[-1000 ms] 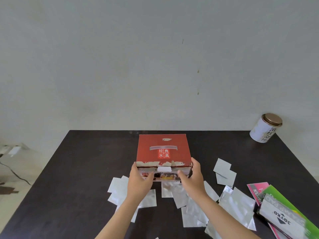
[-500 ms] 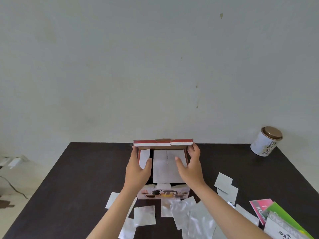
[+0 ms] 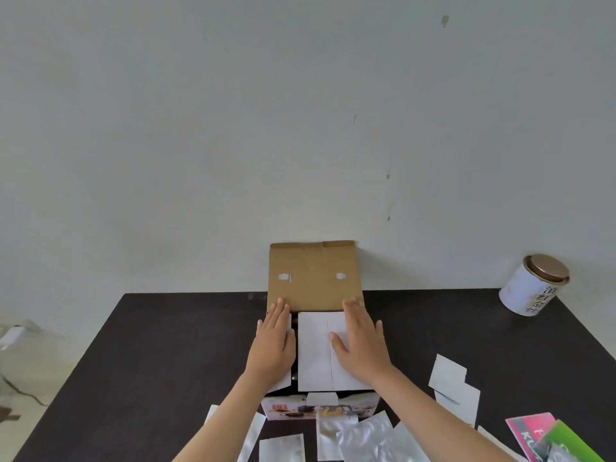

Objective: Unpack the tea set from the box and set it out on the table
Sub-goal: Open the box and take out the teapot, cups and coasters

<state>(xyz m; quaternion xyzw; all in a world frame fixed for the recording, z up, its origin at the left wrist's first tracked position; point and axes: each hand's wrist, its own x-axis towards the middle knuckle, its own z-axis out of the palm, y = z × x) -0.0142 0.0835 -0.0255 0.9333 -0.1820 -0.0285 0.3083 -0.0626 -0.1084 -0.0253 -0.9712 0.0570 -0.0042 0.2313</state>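
Observation:
The tea set box [image 3: 320,408] stands in the middle of the dark table [image 3: 166,361]. Its lid [image 3: 313,276] is swung up and back, showing the brown cardboard inside. White inner flaps [image 3: 315,351] cover the contents, so no tea ware is visible. My left hand [image 3: 275,345] lies flat on the left white flap, fingers reaching the lid's hinge. My right hand [image 3: 361,341] lies flat on the right part of the white flap, fingers spread. Neither hand grips anything.
A white tin with a brown lid [image 3: 533,285] leans at the table's far right corner. Several silver foil sachets [image 3: 363,438] lie in front of the box. White packets [image 3: 453,385] and colourful packets [image 3: 546,435] lie at the right. The wall stands right behind the table.
Both hands lifted the red lid from shut, swung it fully back, then came down flat onto the white inner flaps. The view has tilted up a little.

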